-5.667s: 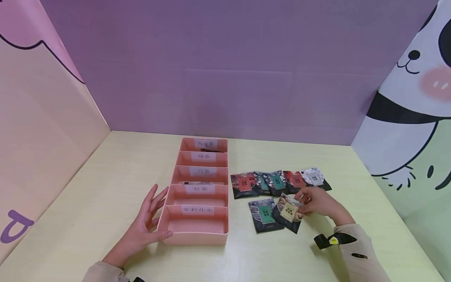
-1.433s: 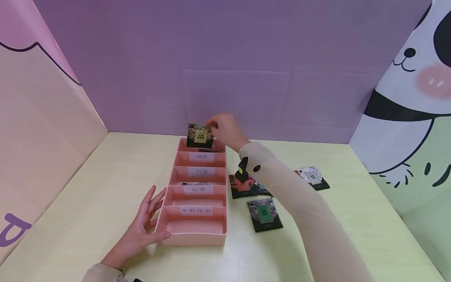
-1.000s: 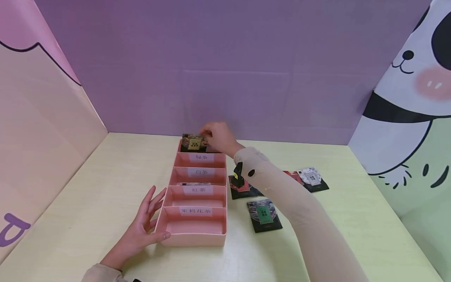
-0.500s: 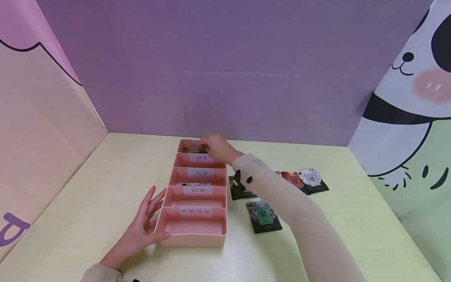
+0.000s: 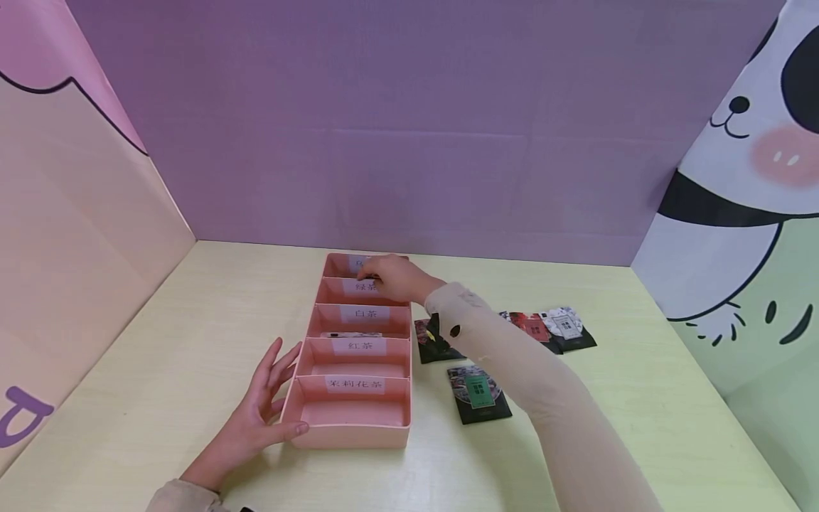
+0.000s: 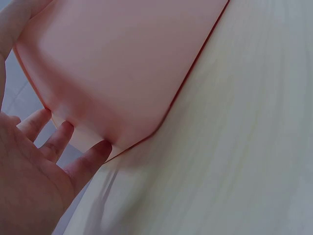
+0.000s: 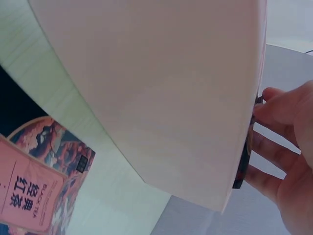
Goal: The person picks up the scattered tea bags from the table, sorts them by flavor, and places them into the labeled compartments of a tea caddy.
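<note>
A pink tray with labelled compartments [image 5: 344, 435] stands lengthwise on the table. Against its left side rests my left hand [image 5: 259, 419], fingers spread and fairly straight, thumb at the near corner; the left wrist view has those fingertips touching the pink wall. My right hand [image 5: 399, 279] reaches over the far compartments. In the right wrist view it pinches a dark tea packet [image 7: 243, 164] at the rim; most of that packet is hidden behind the tray wall. Another packet [image 5: 352, 334] lies in the middle compartment.
Right of the tray lie a green-labelled packet [image 5: 480, 395], a white one [image 5: 566, 325], a red one [image 5: 534, 327] and a red black-tea packet [image 7: 34, 186]. My right sleeve [image 5: 531, 363] covers part of the row. A purple wall [image 5: 365, 128] rises behind.
My right hand has picked the yellow-labelled packet off the table, carried it to the far compartment and lowered it in, out of the head view. The left hand stays at the tray.
</note>
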Action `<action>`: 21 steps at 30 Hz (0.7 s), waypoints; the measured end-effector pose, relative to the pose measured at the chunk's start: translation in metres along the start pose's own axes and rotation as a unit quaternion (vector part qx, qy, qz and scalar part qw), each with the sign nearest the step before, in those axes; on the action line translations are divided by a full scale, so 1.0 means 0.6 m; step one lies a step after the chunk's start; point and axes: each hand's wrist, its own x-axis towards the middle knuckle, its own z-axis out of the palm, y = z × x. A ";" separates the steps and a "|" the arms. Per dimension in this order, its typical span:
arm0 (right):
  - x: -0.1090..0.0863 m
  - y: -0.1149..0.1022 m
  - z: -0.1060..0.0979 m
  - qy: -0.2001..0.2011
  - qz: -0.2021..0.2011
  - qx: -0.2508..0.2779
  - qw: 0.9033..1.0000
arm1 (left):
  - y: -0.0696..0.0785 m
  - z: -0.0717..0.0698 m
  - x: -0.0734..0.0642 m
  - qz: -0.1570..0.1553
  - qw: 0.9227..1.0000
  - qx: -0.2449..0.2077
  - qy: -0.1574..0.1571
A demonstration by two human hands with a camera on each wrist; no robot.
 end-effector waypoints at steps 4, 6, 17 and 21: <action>-0.001 0.002 -0.004 -0.020 -0.008 -0.005 1.000 | 0.000 0.000 -0.001 0.003 1.000 -0.002 0.000; -0.002 0.004 -0.006 -0.026 -0.015 -0.005 1.000 | 0.000 -0.001 -0.001 0.004 1.000 -0.002 0.000; -0.040 0.014 -0.019 -0.018 -0.065 -0.062 0.996 | 0.000 -0.001 -0.001 -0.006 1.000 -0.003 0.002; -0.062 0.023 -0.025 0.006 -0.077 -0.073 0.994 | 0.000 -0.002 0.000 -0.016 1.000 0.003 0.006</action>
